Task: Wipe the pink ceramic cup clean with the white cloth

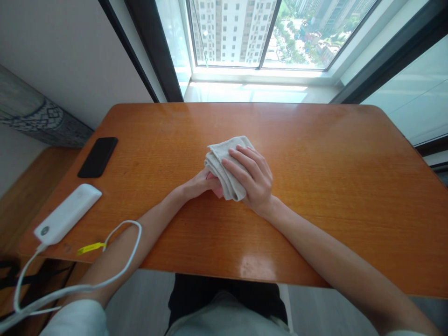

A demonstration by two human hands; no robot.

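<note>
The right hand (257, 179) has its grip closed over a folded pale cloth (219, 156), fingers spread across the upper face; the left hand (199, 184) is set below and to the side, thumb by a pink item (217, 189) partly showing beneath the cloth, and its grip is too hidden to tell. The cloth is located over the middle of the wooden tabletop (332, 163). At the left side lie a black phone (98, 157) and a white device (68, 213), a white cable (30, 259) attached, with a yellow tag (91, 248) nearby.
</note>
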